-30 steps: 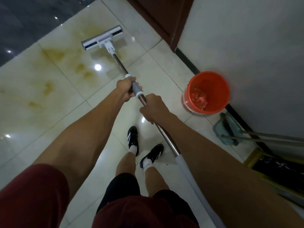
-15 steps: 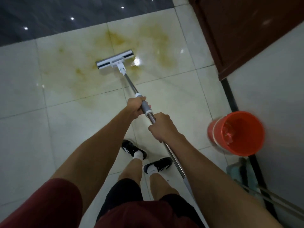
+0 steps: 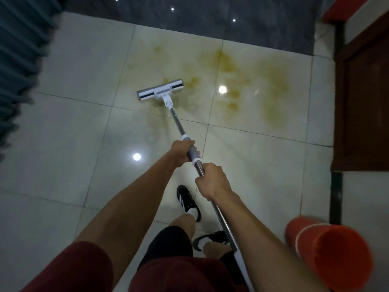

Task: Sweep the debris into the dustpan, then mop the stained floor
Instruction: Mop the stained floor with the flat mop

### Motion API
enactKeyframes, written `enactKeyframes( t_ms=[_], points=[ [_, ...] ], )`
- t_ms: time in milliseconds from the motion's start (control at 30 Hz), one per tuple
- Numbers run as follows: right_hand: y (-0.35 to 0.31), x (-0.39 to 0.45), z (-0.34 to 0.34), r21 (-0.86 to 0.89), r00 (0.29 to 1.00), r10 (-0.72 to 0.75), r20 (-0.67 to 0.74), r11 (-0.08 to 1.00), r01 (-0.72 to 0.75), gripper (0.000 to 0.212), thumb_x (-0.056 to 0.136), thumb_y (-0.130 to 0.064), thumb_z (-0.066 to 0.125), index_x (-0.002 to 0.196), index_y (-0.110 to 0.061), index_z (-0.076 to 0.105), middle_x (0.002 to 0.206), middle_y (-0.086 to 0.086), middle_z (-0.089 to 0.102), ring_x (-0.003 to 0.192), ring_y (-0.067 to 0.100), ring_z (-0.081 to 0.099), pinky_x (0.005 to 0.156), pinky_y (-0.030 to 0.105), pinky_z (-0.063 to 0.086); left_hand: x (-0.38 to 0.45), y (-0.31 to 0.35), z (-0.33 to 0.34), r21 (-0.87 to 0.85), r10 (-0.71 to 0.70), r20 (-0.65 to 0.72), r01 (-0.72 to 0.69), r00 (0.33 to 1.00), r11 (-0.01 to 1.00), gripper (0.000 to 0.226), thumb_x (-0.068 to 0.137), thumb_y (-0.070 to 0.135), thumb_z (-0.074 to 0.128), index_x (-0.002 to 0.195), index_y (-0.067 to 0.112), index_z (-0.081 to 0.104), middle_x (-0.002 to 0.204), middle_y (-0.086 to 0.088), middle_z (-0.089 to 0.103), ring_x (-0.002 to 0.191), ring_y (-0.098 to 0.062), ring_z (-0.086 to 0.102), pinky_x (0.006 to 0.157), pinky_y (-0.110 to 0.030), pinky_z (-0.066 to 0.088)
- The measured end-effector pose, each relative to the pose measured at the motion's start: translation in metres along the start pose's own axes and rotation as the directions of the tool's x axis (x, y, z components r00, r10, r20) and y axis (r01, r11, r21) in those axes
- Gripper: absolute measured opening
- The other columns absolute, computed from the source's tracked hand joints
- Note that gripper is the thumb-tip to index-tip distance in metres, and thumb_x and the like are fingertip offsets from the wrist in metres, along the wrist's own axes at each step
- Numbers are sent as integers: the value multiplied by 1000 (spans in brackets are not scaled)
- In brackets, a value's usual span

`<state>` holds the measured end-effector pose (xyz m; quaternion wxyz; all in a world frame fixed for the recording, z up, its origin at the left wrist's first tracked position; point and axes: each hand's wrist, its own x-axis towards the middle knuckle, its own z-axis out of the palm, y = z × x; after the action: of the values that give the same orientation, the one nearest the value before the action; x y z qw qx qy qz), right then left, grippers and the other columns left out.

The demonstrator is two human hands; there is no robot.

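I see the flat white-and-grey mop head (image 3: 160, 90) on the pale glossy tile floor (image 3: 73, 133), at the yellow-brown stain (image 3: 248, 85) edge. L hand (image 3: 181, 153) fingers clamped on the grey grip, R hand (image 3: 211, 180) clamped on the steel mop pole (image 3: 177, 121) just behind. Orange plastic bucket (image 3: 332, 256) far R.

Both hands grip the mop handle (image 3: 179, 125), the left hand (image 3: 181, 153) ahead of the right hand (image 3: 211, 182), with the mop head (image 3: 160, 90) flat on the yellow stain (image 3: 248, 81), the orange bucket (image 3: 330, 253) well behind it.
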<state>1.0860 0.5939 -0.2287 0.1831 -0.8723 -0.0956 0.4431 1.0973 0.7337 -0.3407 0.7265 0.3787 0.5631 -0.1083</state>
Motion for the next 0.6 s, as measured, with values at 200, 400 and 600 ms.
enactKeyframes(
  t_ms=[200, 400, 600],
  points=[
    [-49, 41, 12, -123, 995, -51, 90, 990, 62, 21, 87, -11, 56, 107, -11, 61, 96, 7, 61, 73, 24, 58, 53, 27, 41, 30, 31, -45, -62, -38, -87, 33, 996, 998, 13, 100, 7, 57, 89, 3, 56, 87, -16, 61, 73, -28, 63, 76, -45, 57],
    [-93, 90, -2, -229, 987, -91, 136, 966, 120, 20, 88, -10, 55, 108, -11, 60, 89, 5, 54, 74, 25, 54, 61, 29, 44, 65, 75, -58, -114, -65, -158, 47, 985, 992, 12, 99, 5, 58, 88, 2, 56, 87, -17, 61, 71, -29, 63, 84, -48, 56],
    [-143, 156, -28, -252, 977, -134, 163, 952, 173, 24, 90, -10, 56, 114, -10, 59, 95, 6, 54, 75, 24, 56, 59, 28, 42, 100, 149, -59, -163, -71, -201, 38, 977, 986, 6, 99, 3, 57, 96, -1, 55, 85, -18, 60, 69, -29, 62, 75, -45, 59]
  ],
)
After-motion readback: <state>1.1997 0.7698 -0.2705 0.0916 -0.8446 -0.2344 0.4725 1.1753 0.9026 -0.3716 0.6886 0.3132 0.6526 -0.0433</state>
